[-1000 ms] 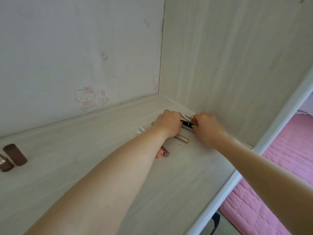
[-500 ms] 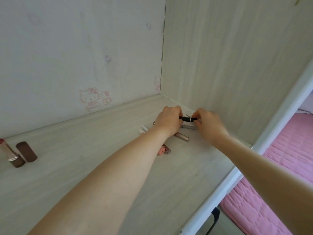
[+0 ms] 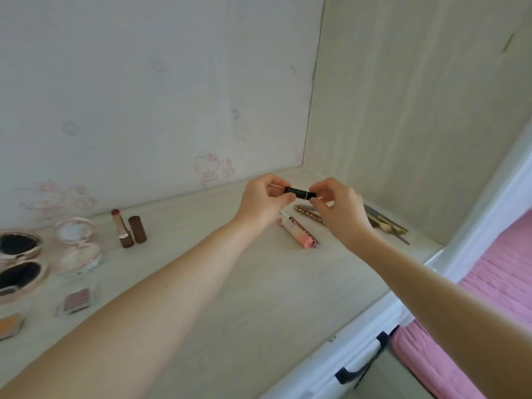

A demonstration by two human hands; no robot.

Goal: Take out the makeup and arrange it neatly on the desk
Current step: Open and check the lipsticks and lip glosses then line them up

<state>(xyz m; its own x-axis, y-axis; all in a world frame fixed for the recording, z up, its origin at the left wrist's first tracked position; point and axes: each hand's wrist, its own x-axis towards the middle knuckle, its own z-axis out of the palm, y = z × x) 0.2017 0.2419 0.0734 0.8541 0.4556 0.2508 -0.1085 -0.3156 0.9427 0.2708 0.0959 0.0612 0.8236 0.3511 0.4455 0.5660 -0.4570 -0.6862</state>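
A short black makeup tube (image 3: 299, 192) with a thin gold ring is held level above the desk (image 3: 230, 289). My left hand (image 3: 263, 201) pinches its left end and my right hand (image 3: 338, 210) pinches its right end. Below them lie a pink lip gloss tube (image 3: 299, 233) and a brown lettered tube (image 3: 308, 212). Several thin brushes and pencils (image 3: 384, 221) lie along the right wall. An uncapped lipstick (image 3: 122, 228) stands beside its brown cap (image 3: 137, 229) further left.
At the far left sit round compacts (image 3: 20, 244), a clear jar (image 3: 77, 240), a small blush pan (image 3: 77, 300) and an orange item (image 3: 10, 326). The wood side panel (image 3: 417, 110) closes the right. A pink bed (image 3: 489, 298) lies beyond the desk's white edge.
Both hands have lifted the black tube up off the pile of makeup. The view has swung left, so the compacts and jar at the left have come into sight.
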